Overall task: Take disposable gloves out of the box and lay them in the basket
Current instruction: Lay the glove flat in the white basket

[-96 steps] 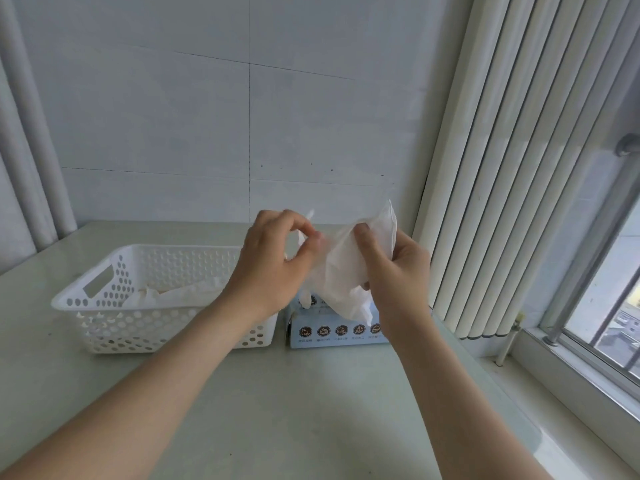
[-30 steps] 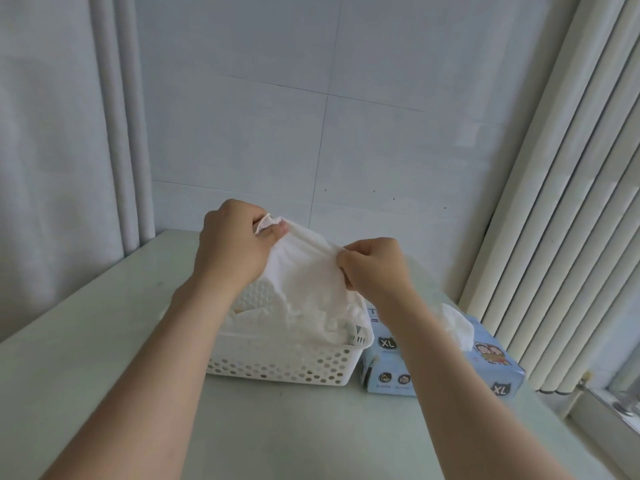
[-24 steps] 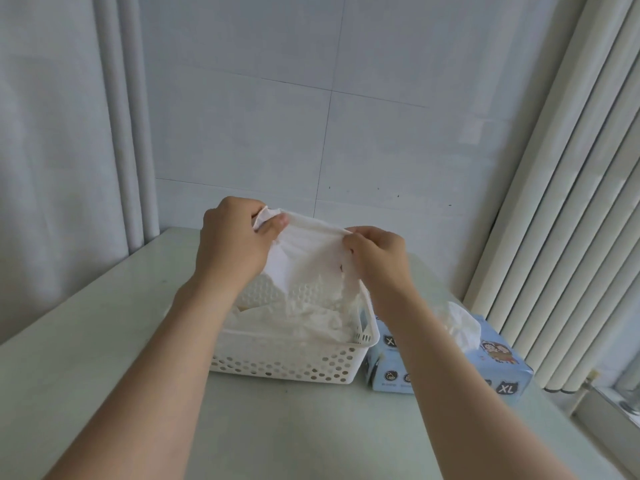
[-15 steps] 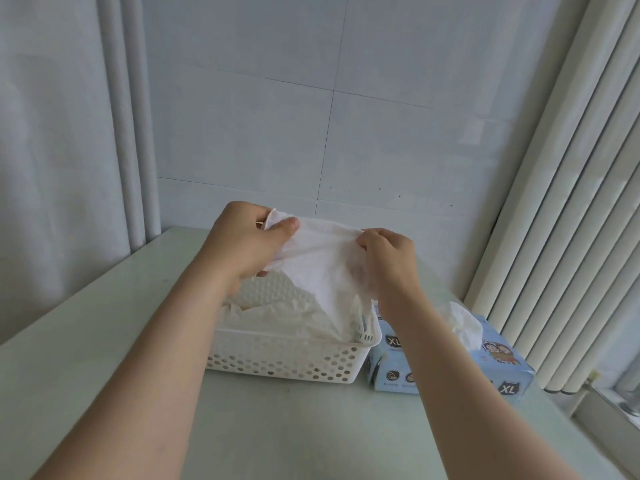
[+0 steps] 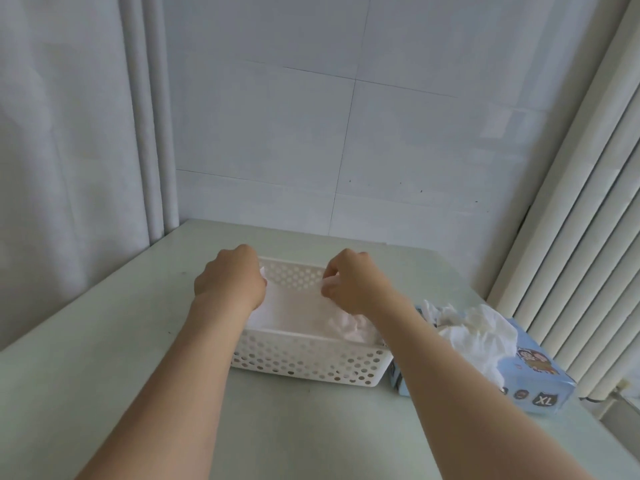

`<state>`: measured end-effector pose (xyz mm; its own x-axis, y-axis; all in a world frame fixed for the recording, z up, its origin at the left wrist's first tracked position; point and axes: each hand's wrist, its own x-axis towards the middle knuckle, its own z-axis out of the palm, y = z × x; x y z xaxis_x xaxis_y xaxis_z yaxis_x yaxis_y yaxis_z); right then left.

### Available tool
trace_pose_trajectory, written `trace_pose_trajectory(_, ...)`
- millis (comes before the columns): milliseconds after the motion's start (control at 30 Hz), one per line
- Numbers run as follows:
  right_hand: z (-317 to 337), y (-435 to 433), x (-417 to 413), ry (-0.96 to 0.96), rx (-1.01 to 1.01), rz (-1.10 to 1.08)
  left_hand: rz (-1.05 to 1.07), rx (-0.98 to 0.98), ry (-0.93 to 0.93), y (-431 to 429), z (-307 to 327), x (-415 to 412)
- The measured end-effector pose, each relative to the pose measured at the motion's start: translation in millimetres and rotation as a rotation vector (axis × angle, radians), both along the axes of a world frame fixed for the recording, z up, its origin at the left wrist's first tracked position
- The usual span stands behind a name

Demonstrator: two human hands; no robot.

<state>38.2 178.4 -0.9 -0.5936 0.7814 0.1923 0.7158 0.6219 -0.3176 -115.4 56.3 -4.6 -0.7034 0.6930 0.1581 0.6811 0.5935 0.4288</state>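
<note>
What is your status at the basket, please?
Status: left hand and right hand each pinch a corner of the glove. It lies spread inside the white basket. Blue glove box beside it; nothing blocking.

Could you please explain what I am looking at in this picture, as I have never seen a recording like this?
There is no machine here. The picture comes from a camera worn on a person's head, looking forward and down, so the two bare arms are that person's own. On a pale table stands a white basket full of holes. Beside it, to the right, is a blue box with crumpled gloves poking out of its top. The left hand and the right hand each appear to pinch an edge of a thin white glove, which lies spread out inside the basket.
</note>
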Motion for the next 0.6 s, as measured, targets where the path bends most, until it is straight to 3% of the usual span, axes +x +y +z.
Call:
trace_pose_trajectory(133, 0.7, -7.8, -4.6, -0.207, 0.270, -0.039, 0.047, -0.003, 0.050, 0.9, -1.6, 3.0)
trace_pose_trajectory(267, 9.3, -19.3, -1.3, -0.235, 0.431, -0.059, 0.072, -0.023, 0.053, -0.3, 2.4, 10.2)
trace_pose_trajectory(433, 24.3, -26.2, 6.6, -0.165, 0.299, -0.030, -0.021, -0.073, 0.070, -1.1, 12.5, 18.5)
trace_pose_trajectory(600, 21.6, -27.5, 18.6, -0.244, 0.042, -0.017, -0.300, -0.227, -0.173, 1.0, 12.2, 32.3)
